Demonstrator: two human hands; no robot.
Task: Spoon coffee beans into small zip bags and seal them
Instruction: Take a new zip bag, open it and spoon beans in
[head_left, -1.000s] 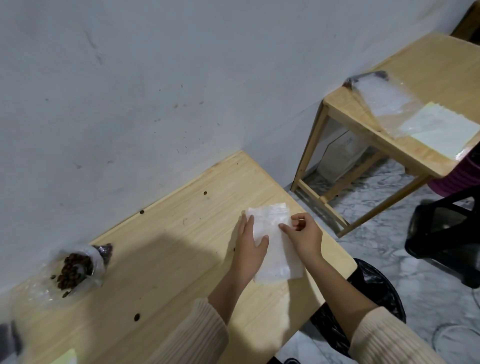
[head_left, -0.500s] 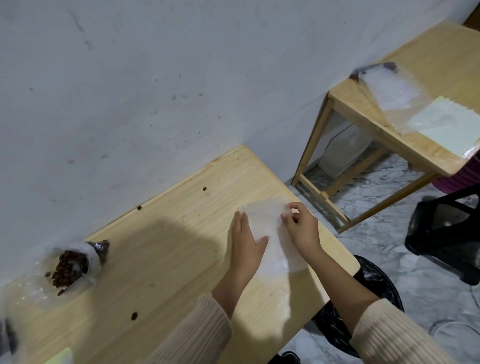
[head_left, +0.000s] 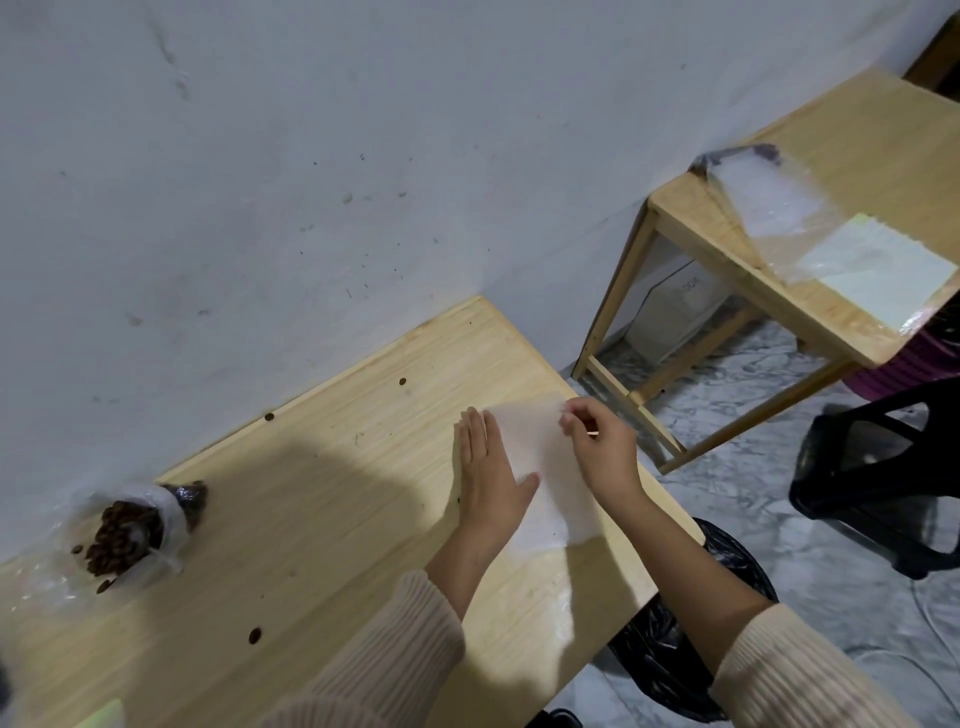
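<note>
A grey wall (head_left: 363, 156) fills the top, with marble floor (head_left: 753, 509) at 4 o'clock. The wooden bench (head_left: 337, 519) (a few loose beans (head_left: 254, 635) lie on it) carries the coffee bean bag (head_left: 124, 530) at 8 o'clock. The zip bag (head_left: 540, 467) lies flat near the centre. The left hand (head_left: 491, 478) presses on it with straight fingers, and the right hand (head_left: 602, 447) pinches its far corner.

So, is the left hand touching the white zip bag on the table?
Touching. In the head view the left hand lies flat on the zip bag's left side, thumb across it, no gap visible.
</note>
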